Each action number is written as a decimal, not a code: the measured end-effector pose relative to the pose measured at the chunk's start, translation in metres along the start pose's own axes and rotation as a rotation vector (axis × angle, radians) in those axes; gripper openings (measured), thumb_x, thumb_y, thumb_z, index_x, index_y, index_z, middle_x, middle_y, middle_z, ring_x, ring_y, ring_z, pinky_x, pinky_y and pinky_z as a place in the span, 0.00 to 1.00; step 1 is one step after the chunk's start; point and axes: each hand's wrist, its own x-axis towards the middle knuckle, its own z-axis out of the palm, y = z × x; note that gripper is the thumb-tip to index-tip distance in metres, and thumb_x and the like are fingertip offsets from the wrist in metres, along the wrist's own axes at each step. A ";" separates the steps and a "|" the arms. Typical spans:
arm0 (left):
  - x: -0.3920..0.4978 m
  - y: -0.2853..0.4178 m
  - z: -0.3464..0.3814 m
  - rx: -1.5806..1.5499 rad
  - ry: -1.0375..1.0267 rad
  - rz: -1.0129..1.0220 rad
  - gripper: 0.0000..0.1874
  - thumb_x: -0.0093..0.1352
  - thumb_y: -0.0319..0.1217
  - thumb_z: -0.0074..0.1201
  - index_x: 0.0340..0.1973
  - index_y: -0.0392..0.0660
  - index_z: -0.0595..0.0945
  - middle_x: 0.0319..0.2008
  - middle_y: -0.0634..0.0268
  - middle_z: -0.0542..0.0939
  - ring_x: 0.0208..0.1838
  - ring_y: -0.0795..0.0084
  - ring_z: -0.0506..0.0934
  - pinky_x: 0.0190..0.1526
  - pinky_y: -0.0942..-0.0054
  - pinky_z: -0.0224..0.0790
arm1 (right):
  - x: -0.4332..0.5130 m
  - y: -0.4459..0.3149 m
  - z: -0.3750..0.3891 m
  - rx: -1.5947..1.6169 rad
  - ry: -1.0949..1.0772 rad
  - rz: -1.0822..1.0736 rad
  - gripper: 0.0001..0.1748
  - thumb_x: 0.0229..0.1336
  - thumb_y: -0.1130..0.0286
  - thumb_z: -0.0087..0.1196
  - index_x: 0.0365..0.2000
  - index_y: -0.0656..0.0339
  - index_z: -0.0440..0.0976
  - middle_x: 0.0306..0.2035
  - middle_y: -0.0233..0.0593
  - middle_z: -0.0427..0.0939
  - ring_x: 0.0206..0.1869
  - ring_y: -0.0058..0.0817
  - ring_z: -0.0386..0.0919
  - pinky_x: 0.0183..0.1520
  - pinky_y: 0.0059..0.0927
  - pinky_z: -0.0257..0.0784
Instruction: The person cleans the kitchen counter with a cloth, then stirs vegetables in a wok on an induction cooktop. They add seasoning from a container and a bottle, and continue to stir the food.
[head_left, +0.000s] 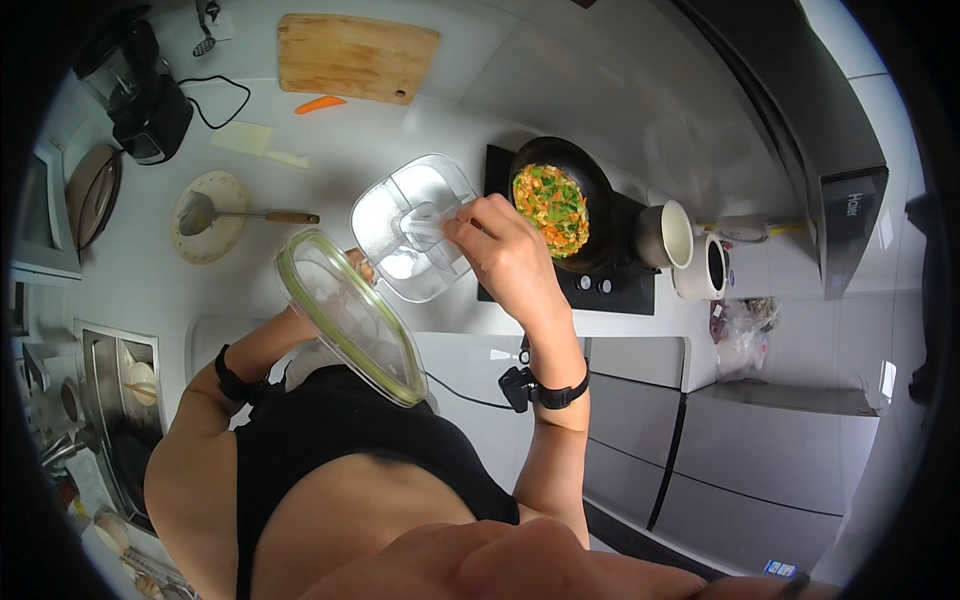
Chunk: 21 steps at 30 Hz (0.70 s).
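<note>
My left hand grips the near left side of a clear plastic seasoning box, and much of that hand is seen only through the box's raised lid. The clear lid has a green seal and stands tilted on the near side. Dividers split the box, and white granules lie in its compartments. My right hand pinches the handle of a small clear plastic spoon inside the box. Just right of my right hand, a dark frying pan holds chopped carrot, greens and what looks like egg.
The pan sits on a black cooktop beside a small pot and a white canister. Left lie a ladle on a plate, a carrot piece and a blender. A wooden cutting board leans behind; a sink is left.
</note>
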 end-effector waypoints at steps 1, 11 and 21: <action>0.000 -0.001 0.002 0.061 0.001 0.030 0.08 0.77 0.32 0.55 0.43 0.48 0.71 0.40 0.72 0.69 0.49 0.77 0.68 0.56 0.74 0.64 | -0.001 0.001 -0.002 0.013 0.016 0.007 0.11 0.48 0.80 0.69 0.35 0.61 0.84 0.33 0.33 0.78 0.35 0.32 0.77 0.34 0.33 0.76; 0.020 0.000 0.008 0.475 -0.048 0.137 0.12 0.73 0.22 0.54 0.32 0.44 0.66 0.34 0.68 0.67 0.39 0.73 0.71 0.43 0.71 0.70 | -0.015 0.007 0.002 0.227 0.285 0.513 0.06 0.55 0.80 0.68 0.28 0.69 0.78 0.27 0.42 0.75 0.26 0.33 0.78 0.28 0.30 0.73; 0.029 0.002 0.010 0.656 -0.007 0.093 0.07 0.73 0.21 0.53 0.36 0.39 0.69 0.35 0.63 0.70 0.39 0.68 0.76 0.44 0.69 0.73 | -0.023 0.038 0.042 0.653 0.123 0.918 0.09 0.61 0.74 0.67 0.27 0.67 0.80 0.23 0.27 0.78 0.24 0.12 0.69 0.27 0.19 0.61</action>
